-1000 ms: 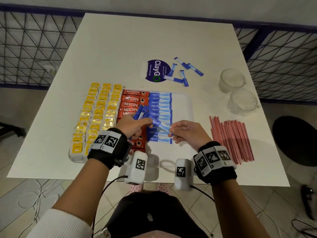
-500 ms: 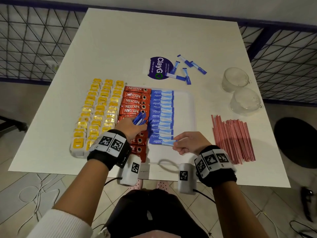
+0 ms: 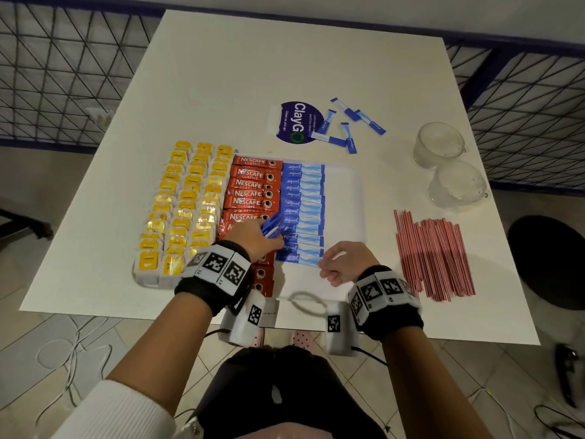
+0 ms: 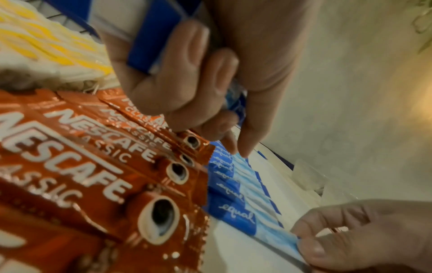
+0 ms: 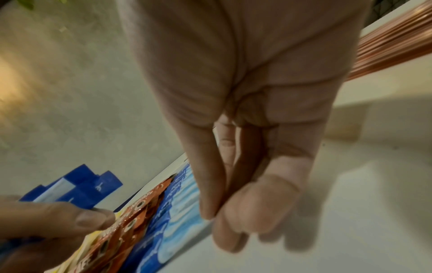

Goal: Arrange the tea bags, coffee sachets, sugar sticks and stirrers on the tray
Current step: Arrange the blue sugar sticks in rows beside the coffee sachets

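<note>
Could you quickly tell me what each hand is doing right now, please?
Left hand: grips a bundle of blue sugar sticks.
Right hand: pinches the end of the nearest sugar stick in the row.

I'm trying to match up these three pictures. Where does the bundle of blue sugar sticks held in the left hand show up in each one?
Head: the bundle of sugar sticks is centre, gripped by the left hand over the tray's rows.
Left wrist: the bundle is top centre, wrapped in the fingers.
Right wrist: the bundle is at lower left.
Shared landmark: the red coffee sachets beside it.

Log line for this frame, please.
left hand: holds spare sugar sticks | right hand: pinches nearest sugar stick on tray | stirrers: off tray
</note>
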### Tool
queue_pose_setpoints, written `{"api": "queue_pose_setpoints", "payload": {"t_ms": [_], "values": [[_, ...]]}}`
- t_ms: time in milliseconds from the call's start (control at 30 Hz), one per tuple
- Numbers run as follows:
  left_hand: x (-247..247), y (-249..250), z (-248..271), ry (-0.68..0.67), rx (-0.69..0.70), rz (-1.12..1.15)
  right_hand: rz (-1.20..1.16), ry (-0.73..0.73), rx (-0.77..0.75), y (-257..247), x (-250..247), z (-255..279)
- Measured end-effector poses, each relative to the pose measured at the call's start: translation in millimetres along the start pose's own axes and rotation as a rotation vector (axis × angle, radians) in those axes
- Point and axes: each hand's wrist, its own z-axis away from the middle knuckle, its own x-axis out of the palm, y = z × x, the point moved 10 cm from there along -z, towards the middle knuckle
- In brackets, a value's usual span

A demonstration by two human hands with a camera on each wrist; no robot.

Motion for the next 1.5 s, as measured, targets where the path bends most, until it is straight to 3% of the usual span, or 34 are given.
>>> {"api": "queue_pose_setpoints", "payload": {"t_ms": [833,933,1067,1300,1500], "values": [[8.9,12.8,-5.8,-0.076,0.043,-0.097,0.077,0.085,-0.001,-0.2,-4.9,-7.1],[6.9,16.7,-3.6,-0.091,0.070,-0.026,0.063,0.099,-0.010,-0.8,-7.9,-4.4],[15.7,19.4,2.6,-0.236,0.032,0.233,0.037,0.158,-0.134,-22.3,-19.3,4.2],[27.9,43.7,18.6,-0.427,0.078,0.683,-0.238,0.038,-0.359,-67.1,-7.5,26.6],[28.2,42.1,22.9,-0.423,0.080,0.600,-0.214,0.050,-0.435,-74.7,-11.3,29.6]]}}
